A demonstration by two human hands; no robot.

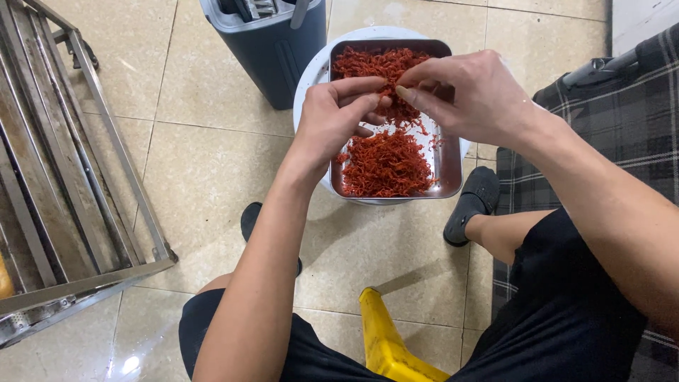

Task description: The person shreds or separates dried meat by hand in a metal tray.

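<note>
Steel bars of a metal rack (64, 177) fill the far left, standing on the beige tiled floor (212, 177), and a dark grey bin (272, 42) sits just behind the work, touching the white round stool (309, 78) that carries your tray. Your left hand (336, 113) hovers over the tray's left edge, its fingers (361, 88) curled narrow and pinching a small tuft of the red shredded strands (385, 166). That red heap lies in the rectangular steel tray (447, 159), piled at the far end and again at the near end. Your right hand (470, 92) meets the left above the middle of the tray, thumb and forefinger closed on the same tuft. Below, a yellow seat (385, 339) shows between your knees; a black slipper (474, 201) rests right of the stool, beside plaid cloth (622, 127)
</note>
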